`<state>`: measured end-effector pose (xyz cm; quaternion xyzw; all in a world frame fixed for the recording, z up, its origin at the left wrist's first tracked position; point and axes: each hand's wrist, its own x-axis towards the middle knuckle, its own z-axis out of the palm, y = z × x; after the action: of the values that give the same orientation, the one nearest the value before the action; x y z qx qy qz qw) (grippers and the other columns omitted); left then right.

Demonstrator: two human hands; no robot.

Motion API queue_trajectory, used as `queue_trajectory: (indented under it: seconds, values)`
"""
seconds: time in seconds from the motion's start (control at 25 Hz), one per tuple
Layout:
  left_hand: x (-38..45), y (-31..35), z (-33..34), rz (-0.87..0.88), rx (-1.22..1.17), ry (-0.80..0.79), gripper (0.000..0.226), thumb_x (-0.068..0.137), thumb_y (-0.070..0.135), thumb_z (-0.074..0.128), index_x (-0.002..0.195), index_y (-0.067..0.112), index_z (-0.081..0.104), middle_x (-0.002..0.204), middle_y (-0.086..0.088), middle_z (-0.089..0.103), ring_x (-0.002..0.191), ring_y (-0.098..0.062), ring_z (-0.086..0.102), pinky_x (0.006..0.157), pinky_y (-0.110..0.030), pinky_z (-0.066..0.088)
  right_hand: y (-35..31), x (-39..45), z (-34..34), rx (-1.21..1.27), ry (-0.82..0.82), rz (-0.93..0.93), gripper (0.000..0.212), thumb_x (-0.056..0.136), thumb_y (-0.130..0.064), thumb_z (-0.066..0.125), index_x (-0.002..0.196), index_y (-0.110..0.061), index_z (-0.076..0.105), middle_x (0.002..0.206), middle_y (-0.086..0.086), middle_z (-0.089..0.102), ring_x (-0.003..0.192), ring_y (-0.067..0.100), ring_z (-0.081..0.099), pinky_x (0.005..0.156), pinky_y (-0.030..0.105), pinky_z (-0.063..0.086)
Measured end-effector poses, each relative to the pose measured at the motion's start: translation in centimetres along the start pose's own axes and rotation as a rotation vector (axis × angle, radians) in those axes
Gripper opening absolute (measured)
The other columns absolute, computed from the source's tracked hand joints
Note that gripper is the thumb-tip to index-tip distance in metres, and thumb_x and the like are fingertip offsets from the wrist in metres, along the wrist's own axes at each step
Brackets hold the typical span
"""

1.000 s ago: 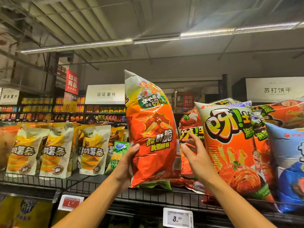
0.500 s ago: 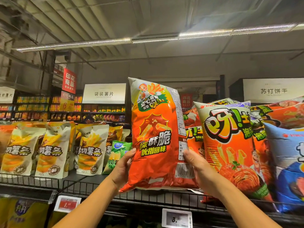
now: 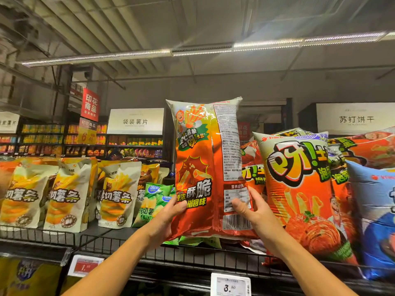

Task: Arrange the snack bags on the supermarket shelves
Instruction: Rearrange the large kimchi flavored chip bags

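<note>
I have the orange snack bag (image 3: 203, 167) held upright over the top wire shelf (image 3: 192, 256), my left hand (image 3: 168, 212) clamped on its lower left edge and my right hand (image 3: 254, 208) clamped on the lower right, thumb pressed over the nutrition panel. The bag is turned so its seam and printed back face me on the right half, so I judge I'm mid-placement: setting it down and squaring it in the row. Its bottom edge hangs just above some green packets (image 3: 192, 240) lying flat on the shelf, and I cannot tell whether it touches them.

Next I'd want to twist the bag so the front faces the aisle, then lower it into the gap between the green bags (image 3: 157, 195) on the left and the big orange potato-stick bag (image 3: 299, 189) on the right. That gap looks snug. The big bag leans over the shelf's front rail, so a nudge from my right wrist could tip it off. The flat packets underneath would leave the bag standing unevenly; they may need clearing first.

Room is better to the left, where the shelf floor shows bare in front of the cream fries bags (image 3: 116, 193). The low front rail should catch the bag's base once it's down
</note>
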<state>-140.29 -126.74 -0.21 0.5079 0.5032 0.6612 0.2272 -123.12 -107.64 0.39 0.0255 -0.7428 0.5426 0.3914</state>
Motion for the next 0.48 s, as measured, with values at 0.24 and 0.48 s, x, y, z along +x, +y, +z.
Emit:
queue_trajectory:
  seconds: [0.24,0.48]
  values:
    - [0.2,0.0,-0.2,0.003,0.002,0.017,0.112,0.034,0.058,0.093,0.131,0.027,0.046,0.111,-0.002,0.075,0.095,-0.018,0.074,0.07,-0.026,0.058,0.5,0.3,-0.1,-0.041,-0.002,-0.009,0.104,0.061,-0.064,0.081,0.15,-0.03,0.039,0.136,-0.007,0.063,0.125,0.013,0.06,0.104,0.041,0.052]
    - [0.8,-1.2,-1.2,-0.007,0.097,0.085,0.064,0.062,0.047,0.079,0.112,0.049,0.038,0.091,0.032,0.071,0.088,0.006,0.07,0.066,-0.012,0.054,1.1,-0.3,-0.2,-0.078,-0.06,-0.048,0.09,0.061,-0.07,0.081,0.14,-0.038,0.05,0.126,-0.017,0.069,0.119,0.004,0.063,0.09,0.018,0.054]
